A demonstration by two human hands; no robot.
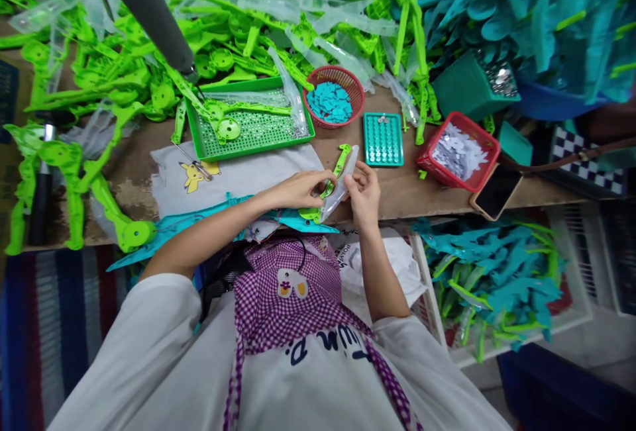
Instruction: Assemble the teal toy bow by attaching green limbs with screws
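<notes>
My left hand (pixel 301 189) and my right hand (pixel 364 194) meet at the table's near edge. Together they hold a green plastic toy part (pixel 334 176) partly inside a clear plastic sleeve (pixel 344 179). The left hand's fingers pinch the green part's lower end. With curled fingers, the right hand grips the sleeve's edge. A teal plastic piece (pixel 199 222) lies under my left forearm on a grey cloth (pixel 238 176).
A green tray (pixel 251 130) holds green parts. Nearby stand a red round basket (pixel 334 96) of teal bits, a teal tray (pixel 383 140) and a red bin (pixel 460 151) of white pieces. Heaps of green parts (pixel 99 73) cover the table's back. A white crate (pixel 497 282) of bagged toys stands at right.
</notes>
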